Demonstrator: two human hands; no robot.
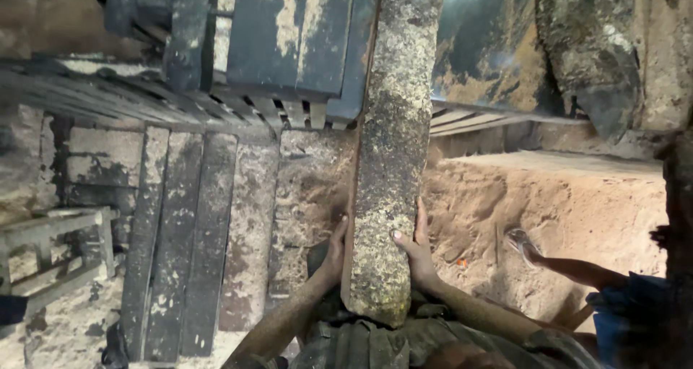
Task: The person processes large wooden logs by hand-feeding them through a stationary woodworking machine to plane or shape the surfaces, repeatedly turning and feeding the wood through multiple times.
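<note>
The long concrete slab (pixel 390 145) stands on edge, its long axis running straight away from the person, near end against the body. Left hand (pixel 334 250) and right hand (pixel 417 250) clamp its opposite faces, fingers extended flat, equally near. Sandy ground (pixel 548 210) lies right of the hands; stacked dark boards (pixel 180 232) left.

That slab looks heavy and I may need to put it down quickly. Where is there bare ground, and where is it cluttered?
Both hands, left and right, grip the concrete slab. Free: sandy ground on its right, short of another person's sandalled foot. Crowded: dark planks and wooden frame on its left.
</note>
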